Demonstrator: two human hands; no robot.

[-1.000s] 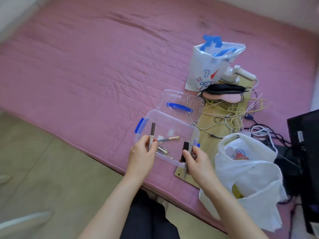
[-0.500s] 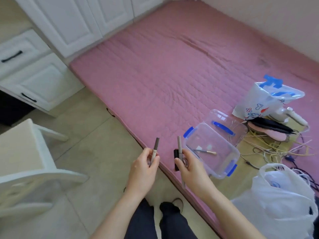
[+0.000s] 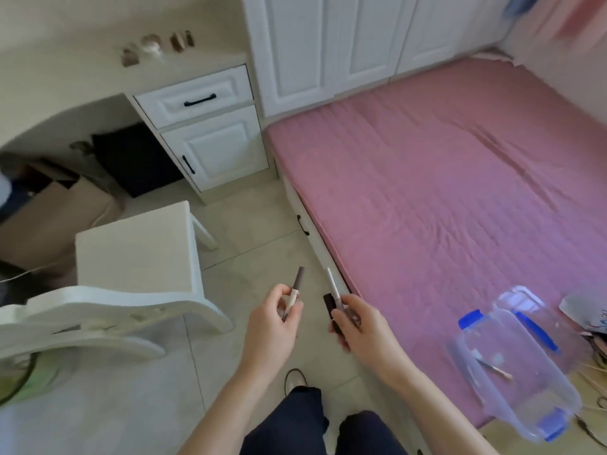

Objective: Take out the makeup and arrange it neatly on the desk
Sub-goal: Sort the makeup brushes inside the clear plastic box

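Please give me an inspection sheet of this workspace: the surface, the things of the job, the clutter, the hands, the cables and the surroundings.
Surface: cream desk top, bare in front; small blurred items along its back.
Job's things: clear box on the pink mattress, a small brush left inside; its lid lies behind it.
Clutter: printed bag at the right edge, mostly cut off.
Hands: left hand pinches a brown pencil; right hand grips a silver stick and a black tube.
Cables: pale strands beside the box, right edge.
Surroundings: white chair, drawer unit, wardrobe doors, tiled floor.
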